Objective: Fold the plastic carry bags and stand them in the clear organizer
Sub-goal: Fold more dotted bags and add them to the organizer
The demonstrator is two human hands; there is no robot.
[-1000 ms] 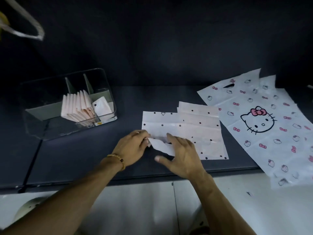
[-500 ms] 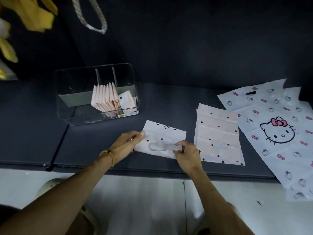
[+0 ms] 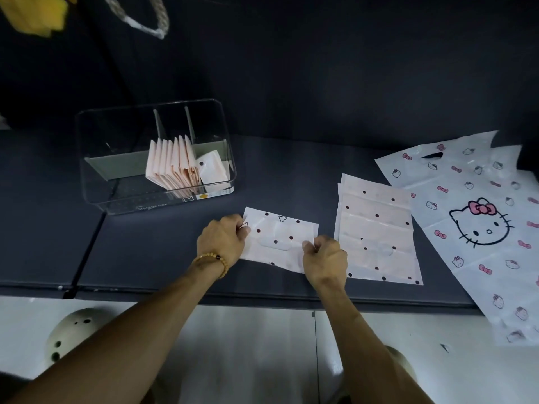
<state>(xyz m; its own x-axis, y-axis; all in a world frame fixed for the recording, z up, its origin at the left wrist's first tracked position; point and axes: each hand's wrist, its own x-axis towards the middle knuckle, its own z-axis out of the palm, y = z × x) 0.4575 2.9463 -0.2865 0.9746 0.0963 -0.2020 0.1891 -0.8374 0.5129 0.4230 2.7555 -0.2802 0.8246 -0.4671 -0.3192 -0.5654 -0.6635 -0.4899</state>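
Looks like a home or small makeshift work corner, dimly lit. Dark padded worktop (image 3: 291, 170) against a dark wall, pale tiled floor (image 3: 248, 345) below its near edge. Cartoon-cat carry bags (image 3: 472, 228) and a clear organizer (image 3: 116, 126) on top; yellow item (image 3: 32, 13) and cord loop (image 3: 140, 21) hanging far left.

Both forearms are bare, with no sleeves showing anywhere up to the frame's lower edge. The left hand (image 3: 222, 239) has a bracelet (image 3: 212, 260) at its wrist: a single strand of small round beads, tan to golden, with one darker bead at about 1 o'clock on the loop. The right hand (image 3: 326, 261) and its wrist carry nothing.
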